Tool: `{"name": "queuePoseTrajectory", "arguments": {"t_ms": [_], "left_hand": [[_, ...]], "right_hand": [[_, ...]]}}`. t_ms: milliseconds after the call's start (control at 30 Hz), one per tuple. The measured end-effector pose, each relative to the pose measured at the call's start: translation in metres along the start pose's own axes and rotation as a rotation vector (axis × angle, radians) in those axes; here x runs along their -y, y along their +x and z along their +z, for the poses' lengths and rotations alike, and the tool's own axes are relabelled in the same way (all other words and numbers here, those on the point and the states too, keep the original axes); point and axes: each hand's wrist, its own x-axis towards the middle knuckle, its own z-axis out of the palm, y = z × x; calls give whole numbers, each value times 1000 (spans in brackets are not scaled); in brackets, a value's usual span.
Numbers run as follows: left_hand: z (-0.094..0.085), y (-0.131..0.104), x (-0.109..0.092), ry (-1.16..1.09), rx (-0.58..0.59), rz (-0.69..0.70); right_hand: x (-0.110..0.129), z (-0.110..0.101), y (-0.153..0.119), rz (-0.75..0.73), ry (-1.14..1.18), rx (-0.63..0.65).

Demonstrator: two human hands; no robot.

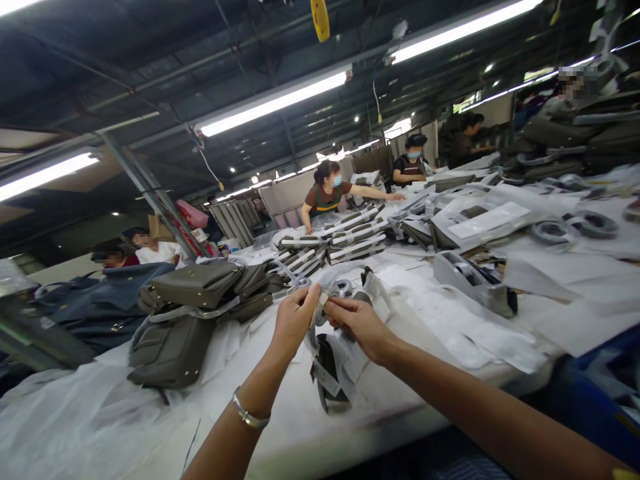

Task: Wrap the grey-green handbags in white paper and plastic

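My left hand (293, 321) is closed, thumb and fingers pinching the upper part of a plastic-wrapped bag strap (327, 363). My right hand (361, 327) meets it fingertip to fingertip, pinched on the same strap, where a small pale piece (323, 299) shows between the fingers. Below the hands the strap hangs down in front of the table edge, dark olive with whitish wrapping and a white strip. Part of it is hidden behind my fingers. Just beyond lie coiled, wrapped straps (345, 287) on the white tabletop (280, 413).
Olive handbags (183, 333) are piled at left, with dark blue bags (107, 300) behind. Stacked wrapped pieces (350, 237) lie mid-table; white foam sheets (445, 320) spread at right. Across the table a co-worker (325, 193) reaches sideways. A blue bin (595, 393) stands at lower right.
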Motion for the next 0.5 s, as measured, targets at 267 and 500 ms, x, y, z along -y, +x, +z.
{"name": "queuePoseTrajectory", "arguments": {"t_ms": [267, 500], "left_hand": [[2, -2, 0, 102, -52, 198], [14, -14, -4, 247, -137, 244]], "right_hand": [[16, 7, -7, 107, 121, 6], [6, 11, -2, 34, 18, -144]]}}
